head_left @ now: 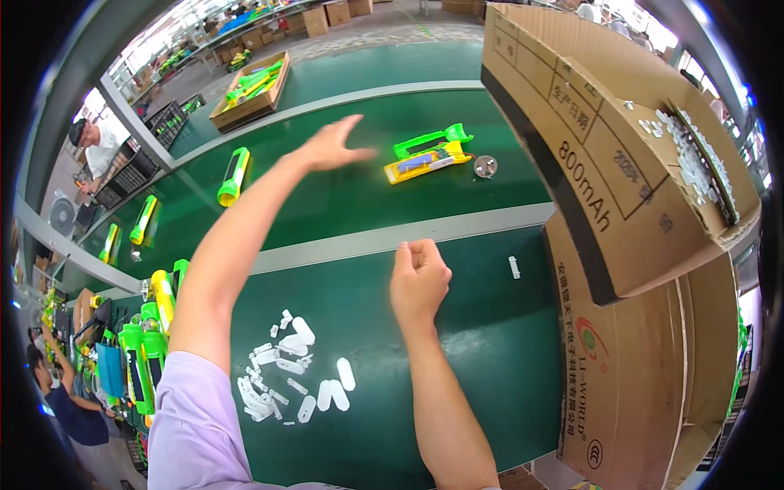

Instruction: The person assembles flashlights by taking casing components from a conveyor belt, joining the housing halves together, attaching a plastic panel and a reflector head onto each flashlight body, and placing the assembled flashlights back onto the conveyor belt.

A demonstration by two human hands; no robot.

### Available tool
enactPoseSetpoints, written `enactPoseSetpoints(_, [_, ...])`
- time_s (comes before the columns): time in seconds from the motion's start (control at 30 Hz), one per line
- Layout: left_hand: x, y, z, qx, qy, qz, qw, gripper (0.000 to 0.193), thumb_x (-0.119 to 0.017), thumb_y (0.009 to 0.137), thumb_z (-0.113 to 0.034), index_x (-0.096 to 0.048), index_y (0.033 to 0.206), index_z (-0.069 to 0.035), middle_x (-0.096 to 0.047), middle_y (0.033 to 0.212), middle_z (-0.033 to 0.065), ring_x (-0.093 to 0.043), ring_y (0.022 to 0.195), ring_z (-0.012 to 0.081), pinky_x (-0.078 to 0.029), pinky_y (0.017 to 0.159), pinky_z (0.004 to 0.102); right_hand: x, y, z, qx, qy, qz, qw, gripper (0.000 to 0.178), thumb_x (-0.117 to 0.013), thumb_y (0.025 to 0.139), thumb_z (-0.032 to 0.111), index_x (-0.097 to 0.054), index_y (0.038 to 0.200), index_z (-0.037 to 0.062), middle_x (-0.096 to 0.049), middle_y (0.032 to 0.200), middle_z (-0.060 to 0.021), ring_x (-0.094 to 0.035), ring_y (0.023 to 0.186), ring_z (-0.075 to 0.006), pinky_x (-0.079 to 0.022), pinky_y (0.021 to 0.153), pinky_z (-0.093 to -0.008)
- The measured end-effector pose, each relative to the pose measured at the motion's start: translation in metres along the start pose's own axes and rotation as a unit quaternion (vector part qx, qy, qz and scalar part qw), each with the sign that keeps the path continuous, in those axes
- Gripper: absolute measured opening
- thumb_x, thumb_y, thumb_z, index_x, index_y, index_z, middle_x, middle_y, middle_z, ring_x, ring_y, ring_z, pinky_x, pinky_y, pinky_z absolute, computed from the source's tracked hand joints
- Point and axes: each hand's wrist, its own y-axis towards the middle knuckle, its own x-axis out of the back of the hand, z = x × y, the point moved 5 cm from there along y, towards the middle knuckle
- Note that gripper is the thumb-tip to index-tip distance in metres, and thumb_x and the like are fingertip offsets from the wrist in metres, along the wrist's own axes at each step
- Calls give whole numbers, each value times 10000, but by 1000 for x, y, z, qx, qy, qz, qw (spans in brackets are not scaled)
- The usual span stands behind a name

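My left hand (331, 147) is stretched out over the green conveyor belt, fingers spread and holding nothing. Just right of it lies an opened yellow flashlight housing (433, 162) with a blue part inside. Its green shell (412, 145) lies along the far side, and a round clear lamp head (485, 167) sits at the right end. My right hand (420, 278) is closed above the near green worktop, beside the grey rail; whatever its fingers hold, if anything, is hidden. Below and left of this hand, small white plastic pieces (282, 363) and white oval covers (347, 374) lie scattered.
A single white piece (514, 267) lies at right, near tall cardboard boxes (621, 351). An upper carton (572, 122) contains small white parts. Green-yellow flashlights (234, 175) lie along the belt and pile up (143, 359) at left. Other people work at the left.
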Motion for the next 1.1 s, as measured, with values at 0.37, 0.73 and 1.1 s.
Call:
enactPoseSetpoints(0.37, [-62,62,-90,-36,72,92,993,1119,-793,651,-544,-272,1494,-25,-476,1352,235,-470,1273,360,-398,1076,395,-5,7,-6,8,85,38,996,185,-624,903,160,-600,779,25,-625,584,-77,-586,530,-226,-466,589,-362])
enactPoseSetpoints(0.73, [-73,24,-108,-10,-19,174,985,1018,-725,685,-481,-309,1466,22,-433,1371,227,-449,1283,337,-386,1081,373,-4,28,-18,-58,397,91,911,630,-566,965,182,-267,1484,-13,-343,1478,-252,-509,1248,-285,-462,1004,-407])
enactPoseSetpoints(1.1, [-58,-32,-165,-87,-69,213,971,993,-715,678,-456,-336,1461,23,-465,1281,223,-476,1229,346,-400,1045,384,0,33,-13,-109,621,200,750,523,-324,1061,336,-215,1515,99,-319,1520,-117,-293,1426,-280,-216,1155,-588])
